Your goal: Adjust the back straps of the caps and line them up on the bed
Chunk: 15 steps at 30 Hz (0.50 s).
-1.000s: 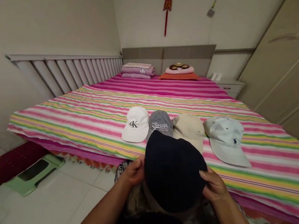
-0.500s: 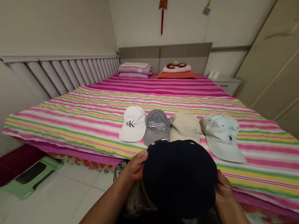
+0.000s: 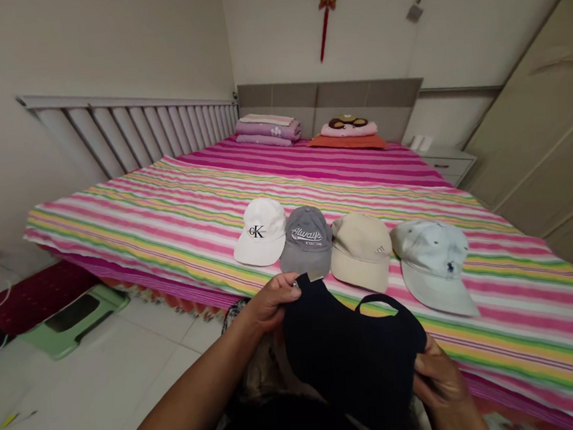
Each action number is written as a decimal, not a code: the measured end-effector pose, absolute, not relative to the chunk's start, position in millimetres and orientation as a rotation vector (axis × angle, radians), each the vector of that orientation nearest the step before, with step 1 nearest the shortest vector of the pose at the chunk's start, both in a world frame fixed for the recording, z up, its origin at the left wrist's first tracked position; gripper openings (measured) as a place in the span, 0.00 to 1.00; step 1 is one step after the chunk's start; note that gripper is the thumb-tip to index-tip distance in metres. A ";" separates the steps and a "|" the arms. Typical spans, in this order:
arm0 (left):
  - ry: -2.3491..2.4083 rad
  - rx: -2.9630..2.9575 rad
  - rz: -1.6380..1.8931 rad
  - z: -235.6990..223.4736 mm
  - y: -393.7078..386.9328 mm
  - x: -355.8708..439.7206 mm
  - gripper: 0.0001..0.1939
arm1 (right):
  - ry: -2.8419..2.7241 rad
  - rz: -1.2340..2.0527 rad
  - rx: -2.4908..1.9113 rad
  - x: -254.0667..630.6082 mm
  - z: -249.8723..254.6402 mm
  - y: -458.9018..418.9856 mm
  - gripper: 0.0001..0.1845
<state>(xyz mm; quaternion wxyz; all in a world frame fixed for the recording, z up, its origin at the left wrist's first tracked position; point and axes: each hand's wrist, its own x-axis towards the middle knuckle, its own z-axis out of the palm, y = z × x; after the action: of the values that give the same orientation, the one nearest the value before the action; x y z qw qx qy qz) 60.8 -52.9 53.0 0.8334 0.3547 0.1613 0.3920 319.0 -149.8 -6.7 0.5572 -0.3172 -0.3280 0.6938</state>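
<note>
A dark navy cap (image 3: pixel 349 357) is held between my two hands above the front edge of the bed. My left hand (image 3: pixel 274 303) pinches its upper left edge near a small metal piece. On the other side, my right hand (image 3: pixel 438 376) grips the cap's right edge. A strap loop shows at the cap's top right, with the bedspread visible through it. Beyond it, side by side on the bed, lie a white cap (image 3: pixel 262 227), a grey cap (image 3: pixel 306 240), a beige cap (image 3: pixel 362 245) and a pale blue cap (image 3: pixel 436 262).
The striped bedspread (image 3: pixel 165 205) covers the bed. Folded purple bedding (image 3: pixel 269 133) and a pink-and-orange stack (image 3: pixel 347 139) sit by the headboard (image 3: pixel 371 100). A green stool (image 3: pixel 75 320) stands on the floor at left. There is a nightstand (image 3: pixel 447 161) at the back right.
The navy cap has been tilted and turned in my hands, so its strap loop now shows. It sits lower, uncovering the beige cap's brim. The view has shifted slightly.
</note>
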 end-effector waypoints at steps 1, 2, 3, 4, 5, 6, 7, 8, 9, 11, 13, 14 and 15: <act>0.367 0.764 0.831 53.0 -52.7 61.8 0.16 | -0.792 1.652 -0.736 321.0 -8.7 -150.7 0.13; 0.389 0.775 0.827 53.2 -52.6 62.6 0.16 | -0.807 1.658 -0.729 322.4 -9.8 -151.4 0.12; 0.406 0.784 0.821 53.5 -52.6 63.2 0.15 | -0.815 1.649 -0.732 322.9 -9.6 -151.9 0.13; 0.418 0.794 0.814 54.0 -52.7 63.8 0.15 | -0.821 1.633 -0.747 322.2 -7.8 -152.3 0.15; 0.426 0.805 0.805 54.7 -53.0 64.2 0.14 | -0.828 1.617 -0.773 320.3 -4.4 -152.7 0.16; 0.432 0.818 0.791 55.4 -53.4 64.5 0.13 | -0.841 1.604 -0.798 317.2 0.5 -153.1 0.17; 0.439 0.831 0.777 56.2 -53.9 64.7 0.13 | -0.859 1.597 -0.812 313.2 6.5 -153.5 0.17; 0.447 0.842 0.761 57.0 -54.6 64.9 0.12 | -0.875 1.595 -0.813 308.7 13.1 -154.1 0.16; 0.460 0.850 0.748 57.7 -55.3 64.9 0.12 | -0.892 1.599 -0.792 304.0 19.7 -154.6 0.15; 0.506 0.862 0.726 58.8 -56.7 64.8 0.12 | -0.911 1.610 -0.745 296.4 30.8 -155.6 0.13; 0.557 0.870 0.712 59.1 -57.7 64.6 0.13 | -0.943 1.627 -0.706 292.5 37.0 -156.0 0.13; 0.578 0.876 0.706 59.0 -57.9 64.5 0.14 | -0.964 1.632 -0.686 291.9 38.3 -155.9 0.12; 0.594 0.882 0.700 58.8 -58.0 64.5 0.14 | -0.984 1.630 -0.668 292.1 38.9 -155.7 0.12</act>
<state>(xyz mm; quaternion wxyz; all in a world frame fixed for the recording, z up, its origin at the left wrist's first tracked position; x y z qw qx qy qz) 64.5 -58.0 58.8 0.8041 0.4120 0.2773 0.3269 292.1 -155.7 38.9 0.5328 -0.2800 -0.4129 0.6835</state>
